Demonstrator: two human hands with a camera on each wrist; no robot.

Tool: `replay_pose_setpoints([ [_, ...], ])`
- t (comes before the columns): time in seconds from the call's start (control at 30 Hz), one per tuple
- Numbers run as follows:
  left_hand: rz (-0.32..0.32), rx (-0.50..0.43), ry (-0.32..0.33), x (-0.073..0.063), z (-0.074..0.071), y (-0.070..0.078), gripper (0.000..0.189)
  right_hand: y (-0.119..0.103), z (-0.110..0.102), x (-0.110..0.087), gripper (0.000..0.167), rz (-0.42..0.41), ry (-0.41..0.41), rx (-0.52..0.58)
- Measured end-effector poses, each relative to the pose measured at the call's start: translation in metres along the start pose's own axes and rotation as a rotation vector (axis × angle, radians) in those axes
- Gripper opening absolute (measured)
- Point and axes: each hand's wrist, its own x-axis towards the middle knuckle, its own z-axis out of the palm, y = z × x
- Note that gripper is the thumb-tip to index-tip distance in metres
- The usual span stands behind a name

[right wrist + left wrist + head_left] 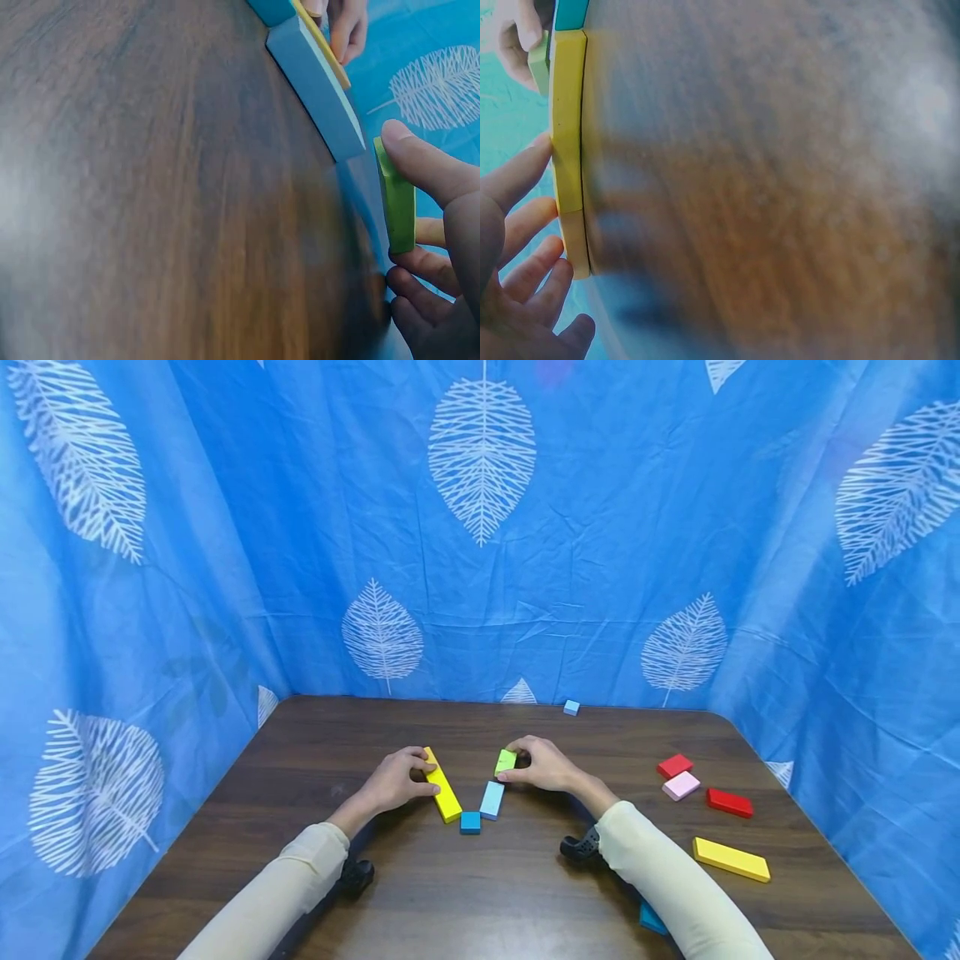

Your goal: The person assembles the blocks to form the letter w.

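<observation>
My left hand is at a long yellow block that lies slanted on the table. Thumb and fingertips touch its upper edge and left side in the left wrist view. With my right hand I pinch a small green block between thumb and fingers. The green block is near the far end of a light blue block, and a gap separates them in the right wrist view. A small teal block sits between the near ends of the yellow and light blue blocks, so they form a V.
On the table's right lie two red blocks, a pink block and another yellow block. A blue block is partly hidden by the right sleeve. One small light blue block sits at the back edge, before a blue curtain.
</observation>
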Motion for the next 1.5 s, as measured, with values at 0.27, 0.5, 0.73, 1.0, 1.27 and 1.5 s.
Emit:
replay_pose_setpoints([
  [0.27, -0.001, 0.015, -0.011, 0.001, -0.001, 0.0, 0.043, -0.003, 0.004, 0.004, 0.063, -0.009, -0.02, -0.024],
  [0.5, 0.002, 0.013, -0.019, 0.002, 0.001, -0.001, 0.043, 0.002, 0.002, 0.003, 0.044, -0.011, -0.02, -0.005],
  [0.73, -0.006, 0.006, -0.017, 0.001, 0.0, -0.001, 0.043, 0.005, 0.002, 0.005, 0.036, -0.033, -0.039, -0.007],
  [1.0, -0.017, 0.008, -0.015, 0.001, 0.0, -0.002, 0.043, 0.004, 0.002, 0.005, 0.038, -0.055, -0.047, -0.009],
  [1.27, -0.01, 0.037, -0.029, 0.001, -0.004, 0.002, 0.042, 0.003, 0.002, 0.005, 0.04, -0.042, -0.061, 0.01],
  [1.5, 0.009, 0.136, -0.087, 0.006, -0.009, 0.008, 0.043, 0.003, -0.007, 0.004, 0.036, -0.016, -0.055, 0.034],
])
